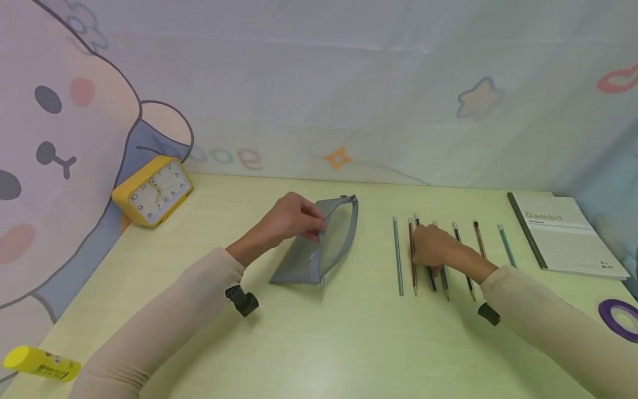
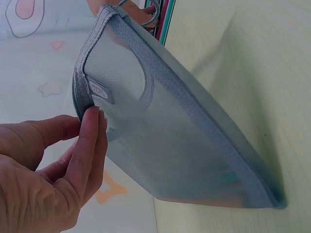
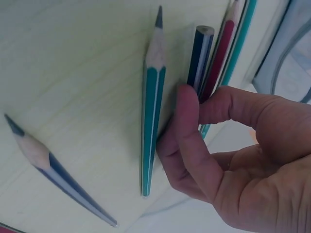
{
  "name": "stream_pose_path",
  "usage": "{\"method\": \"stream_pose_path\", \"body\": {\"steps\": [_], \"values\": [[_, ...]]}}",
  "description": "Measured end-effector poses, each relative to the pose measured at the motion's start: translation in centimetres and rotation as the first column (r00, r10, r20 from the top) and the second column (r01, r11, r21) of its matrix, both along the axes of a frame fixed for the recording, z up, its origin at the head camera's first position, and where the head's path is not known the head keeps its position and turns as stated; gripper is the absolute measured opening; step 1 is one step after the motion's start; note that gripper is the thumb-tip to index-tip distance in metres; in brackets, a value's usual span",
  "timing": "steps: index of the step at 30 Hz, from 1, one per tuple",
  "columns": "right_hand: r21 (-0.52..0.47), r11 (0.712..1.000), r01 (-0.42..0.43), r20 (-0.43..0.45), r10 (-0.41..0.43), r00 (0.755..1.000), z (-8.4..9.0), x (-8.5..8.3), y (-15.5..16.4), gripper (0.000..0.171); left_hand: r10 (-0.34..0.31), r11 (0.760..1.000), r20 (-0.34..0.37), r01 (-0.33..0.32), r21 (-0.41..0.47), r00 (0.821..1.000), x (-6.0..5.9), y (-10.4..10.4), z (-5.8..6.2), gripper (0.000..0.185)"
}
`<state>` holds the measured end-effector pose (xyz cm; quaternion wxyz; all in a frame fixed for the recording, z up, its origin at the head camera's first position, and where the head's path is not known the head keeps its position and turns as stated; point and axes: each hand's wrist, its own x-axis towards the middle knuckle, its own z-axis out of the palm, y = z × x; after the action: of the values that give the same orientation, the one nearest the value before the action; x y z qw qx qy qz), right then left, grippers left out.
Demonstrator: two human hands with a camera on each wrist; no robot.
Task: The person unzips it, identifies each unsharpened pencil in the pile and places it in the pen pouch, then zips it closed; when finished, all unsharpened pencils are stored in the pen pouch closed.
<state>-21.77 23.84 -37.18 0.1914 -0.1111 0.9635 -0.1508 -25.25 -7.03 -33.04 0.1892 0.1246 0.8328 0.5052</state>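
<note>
1. While the left hand (image 1: 294, 219) pinches the upper edge of the grey mesh pouch (image 1: 324, 244) between thumb and fingers (image 2: 90, 141), the pouch stands on its long edge on the counter (image 1: 319, 343), mouth gaping toward the row of pencils.
2. Right hand (image 1: 432, 246) is curled over the middle of the pencil row. In the right wrist view the thumb and fingers (image 3: 192, 131) close on a dark blue striped pencil (image 3: 200, 53), its flat end lifted clear of the counter. Grip reads as a light pinch, not a full fist.
3. Neighbours of the held pencil: a red pencil (image 3: 221, 58) just beside it on the pouch side, a teal pencil (image 3: 153, 116) just beside it on the other, and a blue pencil (image 3: 58, 177) lying apart at an angle in that view.
4. Head view shows 7 pencils side by side, right of the pouch; the outermost teal pencil on the left (image 1: 397, 255) and the one on the right (image 1: 507, 246) lie untouched.
5. Judgement: step in hand is the pick-up of 1 pencil from the row, with the pouch held open to receive it. No pencil can be made out inside the mesh, so the work looks early.
6. Judgement: next move calls for lifting the pinched pencil without dragging the red and teal ones, then carrying it left, lengthwise, into the mouth. The left hand must keep the edge raised so the opening does not collapse.
7. Surroundings: yellow alarm clock (image 1: 152, 191) at far left, notebook (image 1: 565, 235) at far right, purple tape roll (image 1: 620, 318) and yellow glue stick (image 1: 40, 363) at the near corners.
</note>
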Motion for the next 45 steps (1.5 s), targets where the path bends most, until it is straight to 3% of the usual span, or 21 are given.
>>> {"method": "stream_pose_path", "body": {"steps": [2, 6, 8, 13, 17, 21, 25, 31, 41, 45], "values": [[-0.025, 1.000, 0.009, 0.028, -0.008, 1.000, 0.2, -0.2, 0.3, 0.022, 0.001, 1.000, 0.005, -0.001, 0.002, 1.000, 0.0, 0.0, 0.0, 0.018], [-0.119, 0.989, 0.087, 0.106, -0.075, 0.992, 1.3, -0.3, 0.7, 0.071, 0.000, 1.000, 0.007, 0.000, 0.005, 1.000, 0.0, 0.0, -0.1, 0.017], [-0.188, 0.973, 0.131, 0.147, -0.104, 0.984, 2.1, -0.3, 0.8, 0.087, -0.001, 1.000, 0.010, 0.001, 0.004, 1.000, 0.0, 0.0, -0.1, 0.017], [-0.391, 0.906, 0.160, 0.193, -0.090, 0.977, 4.0, 0.0, 0.6, 0.087, 0.003, 1.000, 0.011, -0.003, 0.000, 1.000, -0.1, -0.2, -0.2, 0.018], [-0.539, 0.827, 0.160, 0.220, -0.045, 0.974, 4.9, 0.2, -0.2, 0.089, 0.007, 1.000, 0.005, -0.007, 0.001, 1.000, -0.2, -0.2, -0.4, 0.018], [-0.664, 0.725, 0.180, 0.292, 0.031, 0.956, 4.9, 0.6, -1.5, 0.090, 0.015, 1.000, 0.009, -0.015, 0.007, 1.000, -0.2, -0.2, -0.6, 0.018], [-0.731, 0.652, 0.201, 0.350, 0.105, 0.931, 4.0, 0.8, -3.3, 0.086, 0.017, 1.000, 0.015, -0.017, 0.016, 1.000, -0.1, -0.3, -0.5, 0.018], [-0.765, 0.597, 0.240, 0.398, 0.147, 0.905, 2.4, 0.6, -6.4, 0.085, -0.001, 1.000, 0.003, 0.001, 0.018, 1.000, 0.0, -0.4, -0.3, 0.019], [-0.808, 0.481, 0.340, 0.436, 0.101, 0.894, 0.7, -1.4, -10.2, 0.084, 0.009, 1.000, 0.008, -0.009, 0.003, 1.000, -0.2, -0.2, -0.3, 0.018], [-0.814, 0.469, 0.342, 0.430, 0.090, 0.898, 0.5, -1.7, -11.2, 0.082, 0.005, 1.000, 0.000, -0.005, -0.005, 1.000, -0.2, -0.1, -0.2, 0.017]]}}
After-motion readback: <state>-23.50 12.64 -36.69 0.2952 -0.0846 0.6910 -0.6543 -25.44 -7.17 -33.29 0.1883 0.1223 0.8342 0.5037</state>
